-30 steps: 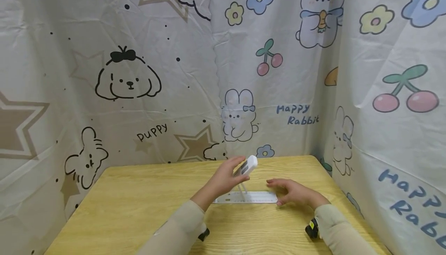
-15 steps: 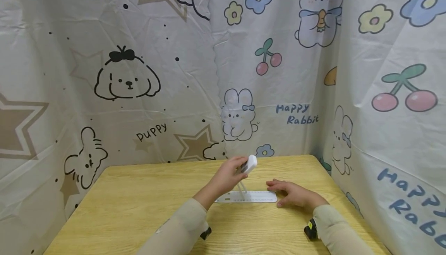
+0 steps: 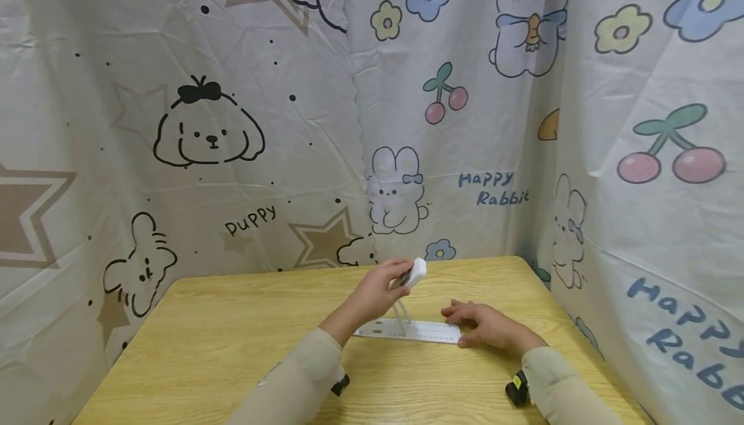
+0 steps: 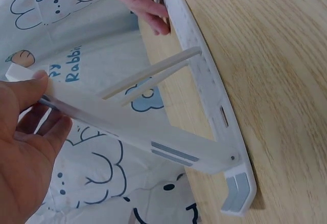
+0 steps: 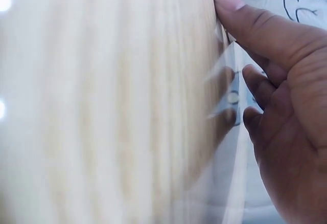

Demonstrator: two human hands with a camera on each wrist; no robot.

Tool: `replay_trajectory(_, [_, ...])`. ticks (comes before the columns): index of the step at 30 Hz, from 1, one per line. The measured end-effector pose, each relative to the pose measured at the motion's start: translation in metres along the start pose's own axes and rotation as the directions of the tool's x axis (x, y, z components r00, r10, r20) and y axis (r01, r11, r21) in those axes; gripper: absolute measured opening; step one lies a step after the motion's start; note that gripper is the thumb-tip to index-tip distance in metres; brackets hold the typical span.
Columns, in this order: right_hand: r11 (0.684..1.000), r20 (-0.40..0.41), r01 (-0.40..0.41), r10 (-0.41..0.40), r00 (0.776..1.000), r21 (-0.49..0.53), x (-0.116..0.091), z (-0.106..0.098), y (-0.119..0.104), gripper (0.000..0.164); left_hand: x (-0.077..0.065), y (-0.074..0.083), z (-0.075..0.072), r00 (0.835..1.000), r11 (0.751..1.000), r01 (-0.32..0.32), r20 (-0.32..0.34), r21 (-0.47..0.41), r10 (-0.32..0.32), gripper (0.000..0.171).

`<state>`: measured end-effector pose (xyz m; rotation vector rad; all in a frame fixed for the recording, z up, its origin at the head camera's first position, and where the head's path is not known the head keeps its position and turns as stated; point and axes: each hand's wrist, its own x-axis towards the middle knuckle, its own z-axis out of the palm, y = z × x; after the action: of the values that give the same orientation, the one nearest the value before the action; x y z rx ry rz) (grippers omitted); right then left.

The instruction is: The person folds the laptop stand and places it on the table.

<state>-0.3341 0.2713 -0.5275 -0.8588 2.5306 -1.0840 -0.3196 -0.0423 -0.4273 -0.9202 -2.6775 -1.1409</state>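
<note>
White folding stand [image 4: 143, 125]: the left hand [image 3: 378, 290] pinches its raised end between thumb and fingers. Below that grip, 2 struts [image 4: 148, 73] slope to the base [image 4: 208, 93] on the table [image 4: 286, 81]. Right of it, the right hand's [image 3: 487, 325] thumb touches the base's end; whether it pinches, I cannot tell.

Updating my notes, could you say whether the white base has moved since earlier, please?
Yes: the base turned slightly, its right end farther from the table's back edge.

White hinged stand [image 4: 138, 124]: grey strips [image 4: 175, 151]. Yellow rectangular table [image 3: 232, 347]: wood grain. Off-white fabric curtain [image 3: 314, 173]: brown stars [image 3: 322, 244], pink cherries [image 3: 639, 168].
</note>
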Motion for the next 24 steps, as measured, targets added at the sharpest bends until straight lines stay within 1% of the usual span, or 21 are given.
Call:
replay_trajectory(6, [1.0, -0.031, -0.008, 0.007, 0.999, -0.029, -0.002, 0.008, -0.009, 0.044, 0.0, -0.005, -0.007, 0.997, 0.997, -0.068, 0.043, 0.03, 0.067, 0.055])
replay_trajectory(8, [0.999, -0.036, 0.004, -0.005, 0.999, -0.037, -0.002, 0.01, -0.011, 0.043, 0.0, -0.007, -0.01, 0.995, 0.995, -0.086, 0.057, 0.043, 0.084, 0.055])
replay_trajectory(13, [0.998, -0.032, 0.021, -0.022, 0.999, -0.059, -0.002, 0.015, -0.018, 0.039, 0.0, -0.011, -0.016, 0.985, 0.983, -0.154, 0.091, 0.099, 0.145, 0.054])
replay_trajectory(15, [0.998, -0.025, 0.013, -0.015, 1.0, -0.066, -0.002, 0.015, -0.02, 0.035, 0.0, -0.013, -0.018, 0.981, 0.978, -0.181, 0.094, 0.108, 0.171, 0.053])
replay_trajectory(18, [0.997, -0.004, -0.006, 0.005, 1.0, -0.081, -0.001, 0.012, -0.021, 0.032, 0.0, -0.014, -0.02, 0.977, 0.973, -0.205, 0.085, 0.106, 0.196, 0.054])
replay_trajectory(20, [0.996, 0.02, 0.004, -0.003, 1.0, -0.088, 0.0, 0.01, -0.022, 0.036, 0.0, -0.015, -0.02, 0.976, 0.973, -0.209, 0.079, 0.103, 0.201, 0.054])
replay_trajectory(24, [0.998, 0.081, 0.021, -0.015, 0.997, -0.067, -0.001, 0.006, -0.021, 0.051, 0.0, -0.015, -0.017, 0.976, 0.972, -0.209, 0.084, 0.105, 0.2, 0.054])
